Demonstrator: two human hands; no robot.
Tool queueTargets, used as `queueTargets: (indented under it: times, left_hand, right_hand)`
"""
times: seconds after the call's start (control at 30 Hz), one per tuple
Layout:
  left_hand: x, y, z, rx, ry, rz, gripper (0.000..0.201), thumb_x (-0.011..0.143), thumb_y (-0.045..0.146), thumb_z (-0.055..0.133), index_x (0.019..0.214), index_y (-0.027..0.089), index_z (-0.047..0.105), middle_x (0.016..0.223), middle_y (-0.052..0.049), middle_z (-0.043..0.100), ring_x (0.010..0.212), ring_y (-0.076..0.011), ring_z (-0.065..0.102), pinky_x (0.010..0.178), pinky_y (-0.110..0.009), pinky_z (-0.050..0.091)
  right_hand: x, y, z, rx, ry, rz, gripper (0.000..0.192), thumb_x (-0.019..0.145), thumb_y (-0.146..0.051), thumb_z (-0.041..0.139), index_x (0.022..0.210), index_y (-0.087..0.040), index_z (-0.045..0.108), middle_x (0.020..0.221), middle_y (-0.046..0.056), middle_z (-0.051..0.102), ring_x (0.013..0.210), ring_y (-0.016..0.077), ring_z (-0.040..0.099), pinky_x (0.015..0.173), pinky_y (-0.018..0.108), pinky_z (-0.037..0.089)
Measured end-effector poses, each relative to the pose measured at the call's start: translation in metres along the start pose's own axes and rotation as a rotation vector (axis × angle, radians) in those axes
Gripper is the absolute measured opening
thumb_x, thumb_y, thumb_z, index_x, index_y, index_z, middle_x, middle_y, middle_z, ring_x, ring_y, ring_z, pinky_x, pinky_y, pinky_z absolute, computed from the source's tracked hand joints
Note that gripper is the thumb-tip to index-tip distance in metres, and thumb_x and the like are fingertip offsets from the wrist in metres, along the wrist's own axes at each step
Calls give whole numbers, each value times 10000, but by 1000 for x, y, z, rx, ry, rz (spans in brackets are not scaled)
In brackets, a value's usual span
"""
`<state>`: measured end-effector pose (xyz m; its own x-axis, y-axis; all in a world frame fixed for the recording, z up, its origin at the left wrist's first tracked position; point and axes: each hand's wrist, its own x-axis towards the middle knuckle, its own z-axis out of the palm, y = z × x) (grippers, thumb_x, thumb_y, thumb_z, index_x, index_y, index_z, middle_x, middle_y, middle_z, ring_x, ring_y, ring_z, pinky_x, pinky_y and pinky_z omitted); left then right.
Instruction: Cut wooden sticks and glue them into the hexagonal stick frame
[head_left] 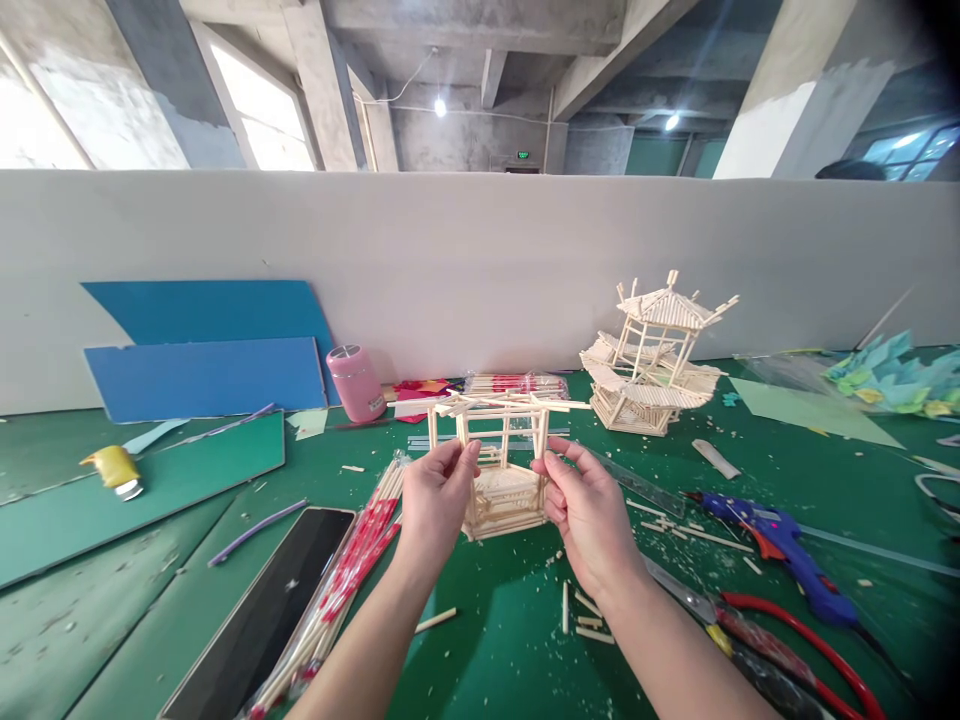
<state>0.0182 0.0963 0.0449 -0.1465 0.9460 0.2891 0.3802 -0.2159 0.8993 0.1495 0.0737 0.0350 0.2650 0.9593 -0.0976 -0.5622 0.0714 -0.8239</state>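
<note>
On the green table (525,640), just left of the hands, lies a bundle of wrapped chopsticks (341,585) beside a dark phone (266,615). Farther back stand a pink cup (355,383) and two blue boards (206,375) leaning on the partition; a yellow glue bottle (114,469) lies far left. To the right are a blue glue gun (784,548), red-handled cutters (780,645) and a clear ruler (637,485). A finished stick pagoda (652,360) stands behind, well apart. Short cut sticks (581,615) and shavings litter the mat below the hands. Nothing blocks the view of the small stick pavilion (501,465), held just above the table: pale wood, a slatted base, upright posts, crossed top beams. The left hand (435,500) and right hand (589,510) pinch its side posts, fingers curled together.
</note>
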Motion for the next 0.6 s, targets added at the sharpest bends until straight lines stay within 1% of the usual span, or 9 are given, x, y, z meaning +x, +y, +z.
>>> queueTargets:
  times: [0.07,0.17,0.27,0.37,0.5,0.6]
  left_hand:
    - [-2,-1,-1,-9,-14,4,338,765,365,533,501,154,542,456,54,398,456,-96,350,446,-200,270]
    - [-9,-4,-4,-22,-32,11,323,764,349,548,505,155,550,464,50,409,471,-100,370,450,-199,283]
    - [-21,-14,-6,-34,-57,7,268,757,345,558,575,154,607,503,35,502,504,-113,436,476,-201,331]
    - [-36,-29,-7,-40,-94,-7,231,740,344,571,660,147,661,575,9,598,566,-141,517,540,-222,395]
    - [-52,-46,-3,2,-116,-24,248,730,357,581,674,139,685,576,1,610,570,-152,531,544,-238,403]
    - [-56,-48,-3,68,-134,-9,260,748,366,558,710,146,691,603,-3,617,585,-155,533,557,-244,405]
  right_hand:
    - [-2,0,-2,-20,-11,3,300,650,-298,696,900,-166,598,625,2,628,393,24,295,380,170,215]
    - [-6,3,-6,-53,-24,1,283,664,-305,687,895,-159,615,632,1,617,406,25,296,388,173,212]
    - [-14,9,-14,-95,-23,0,262,665,-315,686,867,-163,619,631,0,611,407,30,299,385,178,199]
    - [-23,18,-25,-144,-12,14,241,669,-315,682,840,-160,615,642,6,617,407,33,305,382,181,195]
    - [-28,29,-39,-201,-4,34,209,669,-300,677,811,-162,609,631,-4,615,411,38,330,379,183,210]
    - [-27,32,-43,-229,-12,24,203,673,-305,668,807,-168,600,643,-10,617,418,37,340,384,181,227]
